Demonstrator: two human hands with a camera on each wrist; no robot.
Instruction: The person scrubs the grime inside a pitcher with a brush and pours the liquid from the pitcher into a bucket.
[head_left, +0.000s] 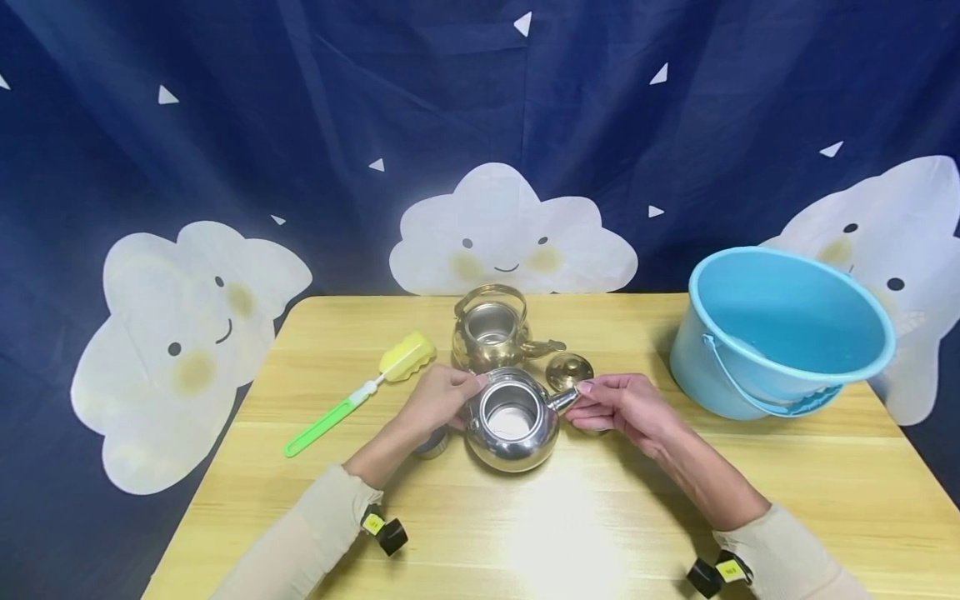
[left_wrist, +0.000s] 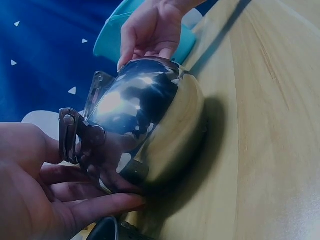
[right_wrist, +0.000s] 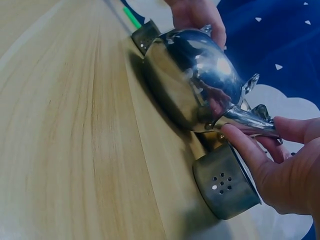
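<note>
A silver teapot without its lid stands between my two hands, its round mouth facing up. With the thumb near the handle hinge and the fingers against the lower side, my left hand grips its left side. My right hand pinches the spout between thumb and fingers. In the right wrist view, a metal strainer cup with small holes sits below the spout. A second strainer cup is near my left hand. Whether the teapot's base touches the table cannot be told.
Behind the silver teapot stands a gold teapot, lidless, handle raised. A gold lid lies beside it. To the left is a sponge brush with a green handle. A blue bucket stands at the right on the wooden table.
</note>
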